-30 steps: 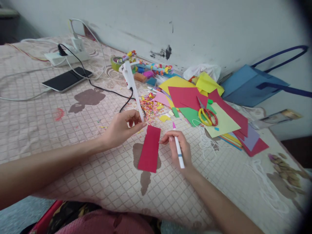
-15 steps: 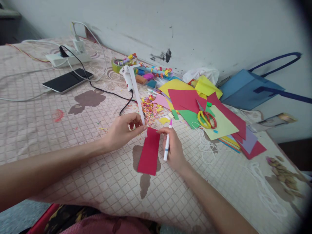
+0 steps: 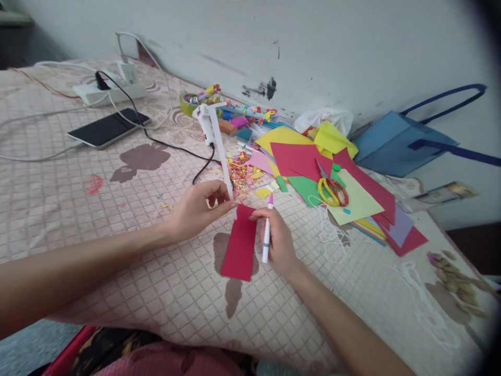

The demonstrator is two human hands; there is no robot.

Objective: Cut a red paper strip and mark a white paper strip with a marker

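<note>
My left hand (image 3: 201, 210) pinches the lower end of a thin white strip (image 3: 220, 149), which stands up tilted and bends over sideways at its top. The thumb tip is at the upper left corner of a red paper piece (image 3: 240, 250), narrower at its far end. My right hand (image 3: 278, 237) is closed around a white marker (image 3: 266, 237) with a pink tip pointing away from me. Its index finger and thumb also meet the upper right edge of the red paper. The palm sides of both hands are hidden.
Behind the hands lie a glue gun (image 3: 204, 125), colourful scraps (image 3: 245, 172), red sheets (image 3: 301, 161) and scissors (image 3: 331, 190). White string (image 3: 331, 235) trails at right. A phone (image 3: 109, 128) and power strip (image 3: 105, 93) with cables sit left. A blue bag (image 3: 403, 143) stands against the wall.
The marker in my right hand has tipped slightly, its rear end dropping a little toward me. My left hand, the strip and the red paper are nearly unmoved.
</note>
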